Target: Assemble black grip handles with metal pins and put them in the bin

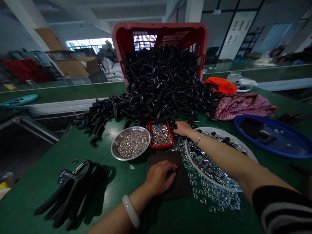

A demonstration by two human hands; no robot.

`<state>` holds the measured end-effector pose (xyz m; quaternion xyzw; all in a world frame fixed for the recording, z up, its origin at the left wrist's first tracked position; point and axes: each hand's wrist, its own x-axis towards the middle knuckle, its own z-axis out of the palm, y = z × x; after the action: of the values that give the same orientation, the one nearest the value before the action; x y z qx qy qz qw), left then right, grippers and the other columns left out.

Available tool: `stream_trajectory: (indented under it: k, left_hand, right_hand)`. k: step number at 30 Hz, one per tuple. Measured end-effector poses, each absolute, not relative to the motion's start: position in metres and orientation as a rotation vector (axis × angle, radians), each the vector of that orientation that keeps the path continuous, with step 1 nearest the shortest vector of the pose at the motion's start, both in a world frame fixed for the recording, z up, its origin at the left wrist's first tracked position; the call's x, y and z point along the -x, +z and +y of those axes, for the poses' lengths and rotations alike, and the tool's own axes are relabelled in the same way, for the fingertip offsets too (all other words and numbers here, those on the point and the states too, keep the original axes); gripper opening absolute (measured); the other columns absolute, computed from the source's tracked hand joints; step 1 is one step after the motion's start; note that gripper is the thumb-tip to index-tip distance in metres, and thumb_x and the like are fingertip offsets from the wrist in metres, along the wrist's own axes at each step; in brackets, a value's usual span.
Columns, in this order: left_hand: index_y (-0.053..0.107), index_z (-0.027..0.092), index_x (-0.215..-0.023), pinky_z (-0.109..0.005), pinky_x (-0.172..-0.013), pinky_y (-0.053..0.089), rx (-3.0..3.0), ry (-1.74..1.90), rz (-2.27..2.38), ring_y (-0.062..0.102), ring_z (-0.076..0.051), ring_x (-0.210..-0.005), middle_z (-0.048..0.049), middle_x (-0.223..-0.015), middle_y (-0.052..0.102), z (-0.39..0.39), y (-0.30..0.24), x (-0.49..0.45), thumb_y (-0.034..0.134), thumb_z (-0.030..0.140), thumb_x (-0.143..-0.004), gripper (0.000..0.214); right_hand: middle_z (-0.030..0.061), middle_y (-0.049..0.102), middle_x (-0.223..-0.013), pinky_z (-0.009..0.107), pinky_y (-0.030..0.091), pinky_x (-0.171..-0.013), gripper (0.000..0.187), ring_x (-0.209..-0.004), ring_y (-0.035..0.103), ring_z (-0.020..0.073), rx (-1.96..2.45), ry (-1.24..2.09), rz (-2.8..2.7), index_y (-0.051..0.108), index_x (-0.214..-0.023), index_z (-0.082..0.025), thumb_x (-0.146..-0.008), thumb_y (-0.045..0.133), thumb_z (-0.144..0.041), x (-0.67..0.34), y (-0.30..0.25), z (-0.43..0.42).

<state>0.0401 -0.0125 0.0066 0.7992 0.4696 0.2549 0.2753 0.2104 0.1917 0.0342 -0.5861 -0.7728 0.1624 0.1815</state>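
Observation:
My left hand [159, 177] rests on a dark square mat [180, 185] near the table's front, fingers curled together over a small dark item I cannot make out. My right hand [181, 128] reaches forward to the foot of a big heap of black plastic handles [161, 87], its fingers closed at the pile's edge beside a small red tray of silver screws [161, 135]. What it grips is hidden. A round metal bowl of silver parts [131, 143] stands left of the red tray.
A tipped red crate [161, 34] spills the handles. A white plate [243, 151] with metal rings and loose rings lie under my right arm. Assembled black handles [73, 191] lie front left. A blue tray [280, 136], checked cloth [243, 105] and orange item [223, 85] sit right.

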Motion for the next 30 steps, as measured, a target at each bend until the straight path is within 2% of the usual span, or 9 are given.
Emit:
stream_trajectory:
  k: [3, 6, 8, 11, 13, 17, 20, 23, 30]
  left_hand:
    - [0.063, 0.020, -0.099, -0.028, -0.069, 0.044, -1.845, 0.755, 1.239, 0.057, -0.016, -0.076, -0.0041, -0.088, 0.064, -0.007, 0.009, -0.038, 0.058, 0.027, -0.075, 0.026]
    - [0.053, 0.020, -0.114, -0.027, -0.067, 0.046, -1.242, 0.933, 1.084, 0.058, -0.015, -0.080, -0.0082, -0.105, 0.060, 0.007, 0.021, -0.045, 0.058, 0.037, -0.076, 0.041]
    - [0.048, 0.023, -0.118, -0.027, -0.070, 0.047, -0.931, 1.059, 0.907, 0.058, -0.015, -0.087, -0.0086, -0.114, 0.056, 0.019, 0.030, -0.056, 0.057, 0.040, -0.077, 0.045]
    - [0.052, 0.018, -0.105, -0.026, -0.068, 0.047, -0.746, 1.158, 0.774, 0.059, -0.014, -0.081, -0.0072, -0.100, 0.061, 0.030, 0.038, -0.076, 0.061, 0.037, -0.074, 0.037]
    - [0.051, 0.017, -0.095, -0.024, -0.063, 0.046, -0.694, 1.179, 0.803, 0.059, -0.012, -0.072, -0.0043, -0.088, 0.062, 0.031, 0.036, -0.085, 0.063, 0.032, -0.072, 0.030]
    - [0.050, 0.015, -0.079, -0.019, -0.051, 0.040, -0.772, 1.066, 0.963, 0.048, -0.006, -0.051, 0.0041, -0.060, 0.053, 0.021, 0.023, -0.085, 0.063, 0.022, -0.066, 0.020]
    - [0.049, 0.015, -0.076, -0.017, -0.043, 0.034, -0.987, 0.912, 1.037, 0.040, -0.005, -0.043, 0.0074, -0.052, 0.045, 0.015, 0.018, -0.083, 0.064, 0.022, -0.063, 0.021]
    - [0.051, 0.015, -0.080, -0.017, -0.041, 0.035, -1.166, 0.808, 1.084, 0.041, -0.005, -0.045, 0.0056, -0.060, 0.050, 0.015, 0.017, -0.086, 0.063, 0.023, -0.064, 0.022]
    - [0.053, 0.014, -0.088, -0.019, -0.047, 0.042, -1.433, 0.750, 1.159, 0.050, -0.009, -0.057, 0.0002, -0.075, 0.057, 0.017, 0.007, -0.085, 0.058, 0.027, -0.069, 0.024]
  right_hand:
    - [0.0100, 0.064, -0.095, 0.027, 0.045, -0.072, 0.033, -0.085, 0.059, 0.0192, 1.637, 0.498, -2.094, 0.061, -0.101, -0.011, -0.070, 0.061, -0.023, -0.209, 0.054, 0.182]
    - [0.0091, 0.063, -0.096, 0.023, 0.046, -0.058, 0.043, -0.073, 0.059, 0.0133, 1.508, 0.713, -2.040, 0.052, -0.114, -0.011, -0.076, 0.056, -0.031, -0.214, 0.073, 0.144]
    - [0.0070, 0.064, -0.088, 0.022, 0.045, -0.050, 0.045, -0.063, 0.057, 0.0113, 1.280, 1.046, -2.056, 0.052, -0.113, -0.012, -0.074, 0.059, -0.033, -0.215, 0.079, 0.108]
    - [0.0035, 0.065, -0.079, 0.024, 0.046, -0.051, 0.039, -0.061, 0.058, 0.0115, 1.052, 1.324, -2.152, 0.055, -0.109, -0.015, -0.074, 0.057, -0.033, -0.225, 0.081, 0.067]
    - [0.0036, 0.066, -0.080, 0.027, 0.048, -0.059, 0.030, -0.068, 0.059, 0.0136, 1.170, 1.098, -2.254, 0.061, -0.101, -0.016, -0.076, 0.053, -0.032, -0.248, 0.082, 0.058]
    - [0.0060, 0.067, -0.086, 0.033, 0.045, -0.074, 0.020, -0.080, 0.060, 0.0191, 1.660, 0.308, -2.450, 0.067, -0.082, -0.019, -0.074, 0.051, -0.026, -0.324, 0.092, 0.053]
    - [0.0037, 0.067, -0.086, 0.031, 0.045, -0.070, 0.023, -0.078, 0.060, 0.0190, 1.826, 0.402, -2.645, 0.067, -0.088, -0.023, -0.075, 0.052, -0.034, -0.372, 0.093, 0.025]
    - [0.0043, 0.066, -0.090, 0.030, 0.044, -0.066, 0.036, -0.079, 0.060, 0.0201, 2.040, 0.399, -2.546, 0.062, -0.102, -0.025, -0.073, 0.054, -0.045, -0.396, 0.083, -0.011]
    - [0.0107, 0.064, -0.088, 0.031, 0.043, -0.067, 0.033, -0.080, 0.060, 0.0229, 2.406, 0.183, -2.221, 0.061, -0.100, -0.017, -0.075, 0.051, -0.036, -0.419, 0.053, -0.017]
